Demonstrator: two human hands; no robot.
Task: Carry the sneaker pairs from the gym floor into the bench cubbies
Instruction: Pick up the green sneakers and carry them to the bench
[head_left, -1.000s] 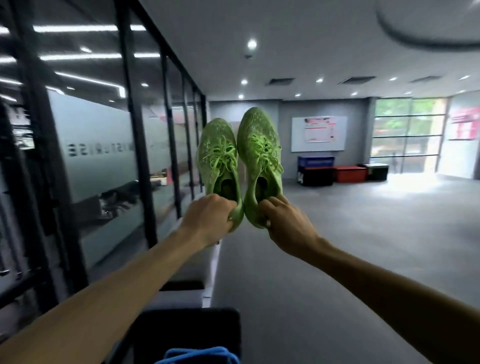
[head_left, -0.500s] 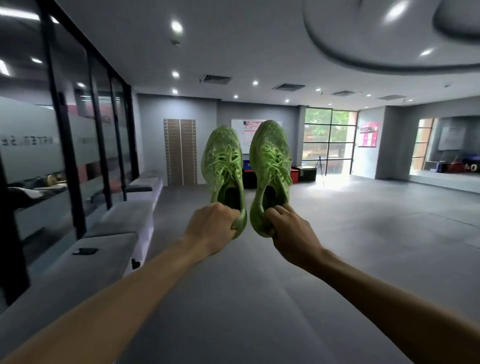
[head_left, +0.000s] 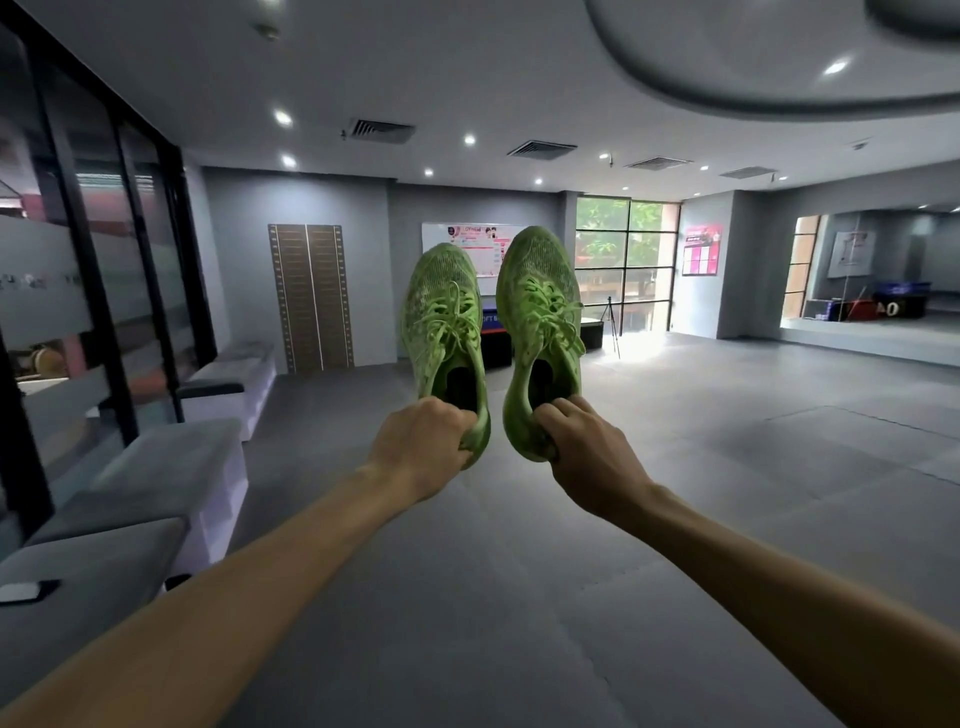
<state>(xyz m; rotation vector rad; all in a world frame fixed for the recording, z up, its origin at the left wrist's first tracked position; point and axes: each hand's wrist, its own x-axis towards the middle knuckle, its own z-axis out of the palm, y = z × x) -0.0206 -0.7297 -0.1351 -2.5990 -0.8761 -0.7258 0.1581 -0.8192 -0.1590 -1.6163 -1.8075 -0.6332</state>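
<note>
Sneakers of lime-green knit, the left one (head_left: 445, 332) and right one (head_left: 540, 317), hang toes-up mid-air. My left hand (head_left: 421, 447) and right hand (head_left: 587, 457) pinch only the heels; I fear one slips before the grey cushioned bench (head_left: 156, 467) at left.

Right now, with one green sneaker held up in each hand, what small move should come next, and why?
Probably turn left toward the grey cushioned bench along the glass wall. The left hand grips the left lime-green mesh sneaker and the right hand the right one, both by the heel and off the floor; no cubby opening shows yet.
</note>
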